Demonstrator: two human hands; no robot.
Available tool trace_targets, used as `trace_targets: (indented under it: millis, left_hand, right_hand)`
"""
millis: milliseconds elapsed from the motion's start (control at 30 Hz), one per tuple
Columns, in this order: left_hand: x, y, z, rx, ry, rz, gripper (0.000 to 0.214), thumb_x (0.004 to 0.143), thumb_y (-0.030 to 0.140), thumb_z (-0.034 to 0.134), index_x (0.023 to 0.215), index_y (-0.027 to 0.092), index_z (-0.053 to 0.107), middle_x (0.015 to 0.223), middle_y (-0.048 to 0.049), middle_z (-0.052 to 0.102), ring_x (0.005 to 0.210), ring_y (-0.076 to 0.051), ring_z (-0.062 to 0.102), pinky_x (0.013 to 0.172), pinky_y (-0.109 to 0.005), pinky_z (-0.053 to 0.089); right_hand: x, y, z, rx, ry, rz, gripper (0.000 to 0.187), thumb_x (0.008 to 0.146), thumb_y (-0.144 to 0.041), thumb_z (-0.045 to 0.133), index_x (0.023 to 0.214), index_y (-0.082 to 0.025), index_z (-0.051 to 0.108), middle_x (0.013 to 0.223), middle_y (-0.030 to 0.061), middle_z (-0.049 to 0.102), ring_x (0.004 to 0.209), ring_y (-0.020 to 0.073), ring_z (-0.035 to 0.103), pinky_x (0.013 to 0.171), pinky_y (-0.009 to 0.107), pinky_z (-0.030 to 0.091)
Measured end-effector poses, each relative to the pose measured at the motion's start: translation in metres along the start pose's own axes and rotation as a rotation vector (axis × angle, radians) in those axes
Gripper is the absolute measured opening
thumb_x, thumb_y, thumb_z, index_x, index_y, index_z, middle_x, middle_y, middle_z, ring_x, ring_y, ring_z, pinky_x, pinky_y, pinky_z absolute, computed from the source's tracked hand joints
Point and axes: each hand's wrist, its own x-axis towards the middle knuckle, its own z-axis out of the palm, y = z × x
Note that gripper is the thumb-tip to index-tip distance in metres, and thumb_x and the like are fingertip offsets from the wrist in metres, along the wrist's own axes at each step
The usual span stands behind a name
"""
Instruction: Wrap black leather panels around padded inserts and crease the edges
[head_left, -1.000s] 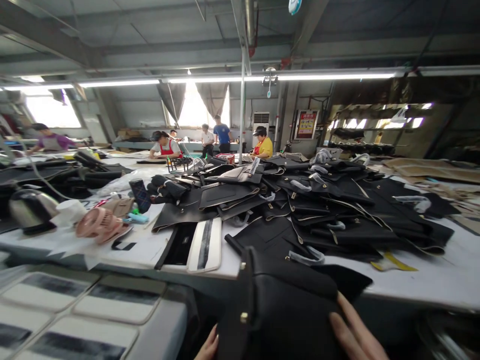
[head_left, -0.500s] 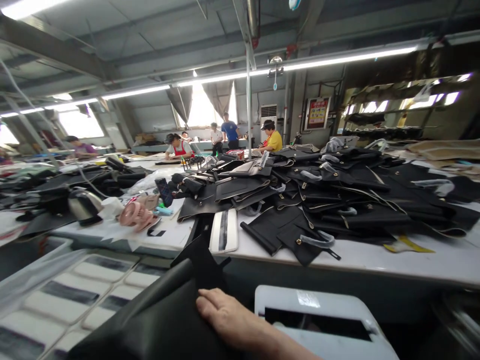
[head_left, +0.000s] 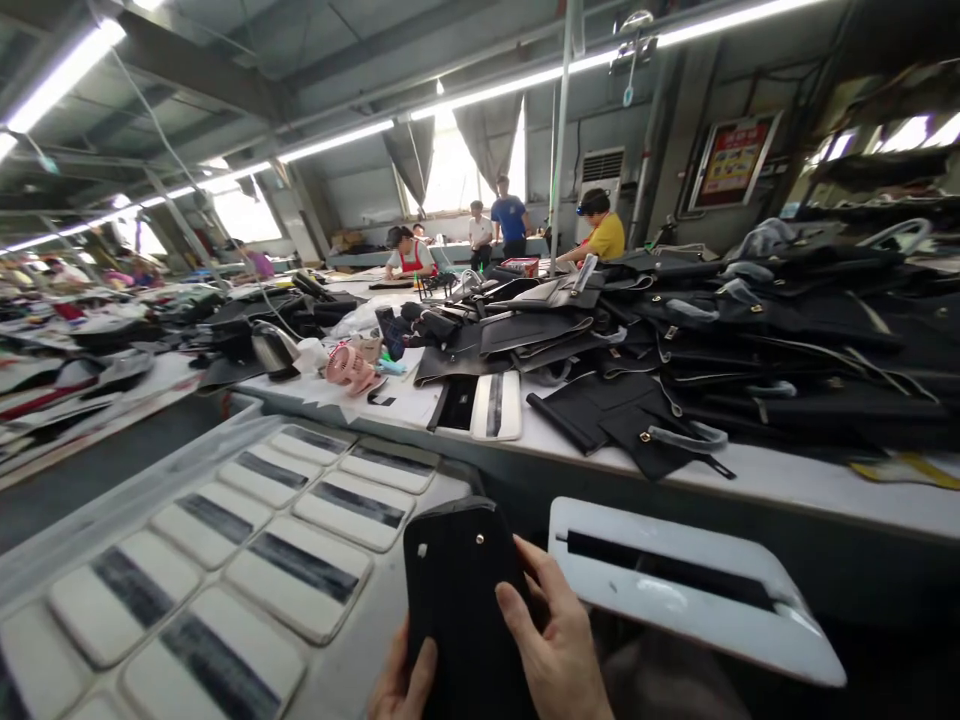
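Both my hands grip a black leather-like bag piece (head_left: 461, 590) with a rounded top, a small gold stud and a pale spot near its upper edge. My left hand (head_left: 405, 675) is closed on its lower left side, thumb on the front. Along the right edge, my right hand (head_left: 555, 630) clasps it, thumb in front and fingers partly hidden behind. Just left of it, cream rounded panels (head_left: 300, 575) with dark stripes lie in rows. To the right is a white machine top (head_left: 675, 580) with a dark slot.
Across the front, a white table (head_left: 517, 455) carries a heap of black bag pieces (head_left: 757, 350). One striped cream panel (head_left: 496, 405) lies at its edge. A kettle (head_left: 274, 350) and pink fan (head_left: 349, 370) stand leftward. Several people work farther back.
The view has turned left. The black piece, earlier a large dark sheet with my right hand on it, now stands upright before me, and my left hand has come into view holding it.
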Motion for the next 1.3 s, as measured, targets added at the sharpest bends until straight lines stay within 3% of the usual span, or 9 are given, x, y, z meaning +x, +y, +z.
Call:
trace_targets:
  millis: [100,200,300,433,600,733,1033,1200,1300]
  left_hand:
    - [0.002,0.001,0.003,0.109,-0.017,0.041,0.078,0.059,0.074,0.072,0.118,0.024,0.064,0.114,-0.0052,0.069,0.107,-0.031,0.065,0.09,-0.034,0.055]
    - [0.001,0.015,0.003,0.236,-0.011,0.182,0.066,0.063,0.07,0.072,0.106,0.02,0.07,0.114,-0.0051,0.067,0.1,-0.027,0.066,0.08,-0.027,0.056]
    - [-0.001,0.038,0.013,0.293,-0.038,0.236,0.06,0.07,0.063,0.07,0.112,0.021,0.069,0.115,-0.0046,0.068,0.103,-0.028,0.065,0.084,-0.03,0.055]
    - [-0.002,0.054,0.033,0.233,-0.074,0.221,0.058,0.074,0.058,0.07,0.119,0.021,0.065,0.115,-0.0059,0.07,0.109,-0.03,0.064,0.092,-0.036,0.054]
    - [-0.002,0.043,0.048,0.141,-0.093,0.145,0.051,0.073,0.054,0.073,0.11,0.019,0.069,0.11,-0.0058,0.073,0.11,-0.029,0.065,0.094,-0.034,0.053]
    - [-0.002,0.036,0.055,0.117,-0.085,0.126,0.052,0.072,0.055,0.074,0.109,0.018,0.069,0.108,-0.0066,0.073,0.107,-0.029,0.065,0.089,-0.033,0.055]
    - [-0.008,0.04,0.079,0.08,-0.109,0.389,0.043,0.074,0.052,0.074,0.094,0.016,0.064,0.078,-0.0042,0.068,0.069,-0.018,0.065,0.065,-0.027,0.053]
    - [-0.012,0.034,0.072,0.138,-0.073,0.364,0.04,0.08,0.058,0.064,0.078,0.019,0.055,0.065,0.0022,0.057,0.059,-0.014,0.054,0.056,-0.023,0.045]
    - [-0.004,0.054,0.052,0.282,-0.058,0.406,0.039,0.08,0.057,0.065,0.075,0.02,0.052,0.061,0.0045,0.049,0.057,-0.013,0.049,0.056,-0.023,0.041]
  right_hand:
    - [-0.01,0.008,-0.009,-0.103,0.02,-0.057,0.038,0.089,-0.04,0.059,0.123,-0.022,0.064,0.124,0.0113,0.062,0.114,0.0273,0.059,0.099,0.039,0.05]
    - [-0.011,0.003,-0.011,-0.056,0.048,0.057,0.033,0.088,-0.042,0.059,0.11,-0.02,0.068,0.107,0.0109,0.068,0.098,0.0259,0.065,0.086,0.036,0.054]
    - [-0.003,-0.009,-0.01,0.053,0.081,0.181,0.033,0.084,-0.047,0.063,0.097,-0.018,0.068,0.094,0.01,0.07,0.086,0.0257,0.067,0.077,0.034,0.055]
    - [0.008,-0.018,-0.011,0.046,0.094,0.179,0.03,0.083,-0.047,0.063,0.081,-0.018,0.063,0.077,0.0054,0.067,0.071,0.0203,0.061,0.065,0.029,0.049]
    - [0.016,-0.015,-0.02,-0.136,0.14,0.126,0.028,0.085,-0.042,0.056,0.072,-0.018,0.058,0.065,0.0004,0.055,0.061,0.0146,0.045,0.056,0.025,0.036]
    - [0.025,-0.006,-0.027,-0.201,0.129,0.137,0.03,0.087,-0.047,0.053,0.076,-0.019,0.057,0.066,0.0,0.055,0.062,0.0156,0.048,0.058,0.026,0.036]
    - [0.063,0.023,-0.039,-0.344,0.059,0.046,0.045,0.092,-0.06,0.043,0.07,-0.022,0.04,0.064,-0.0044,0.039,0.06,0.013,0.038,0.059,0.026,0.033]
    - [0.056,0.022,-0.042,-0.295,0.013,0.01,0.043,0.093,-0.056,0.046,0.069,-0.022,0.039,0.064,-0.0049,0.034,0.058,0.0121,0.033,0.055,0.025,0.03]
    - [0.044,0.013,-0.039,-0.262,-0.017,-0.011,0.04,0.094,-0.052,0.046,0.069,-0.021,0.04,0.063,-0.005,0.034,0.057,0.0115,0.033,0.054,0.025,0.029]
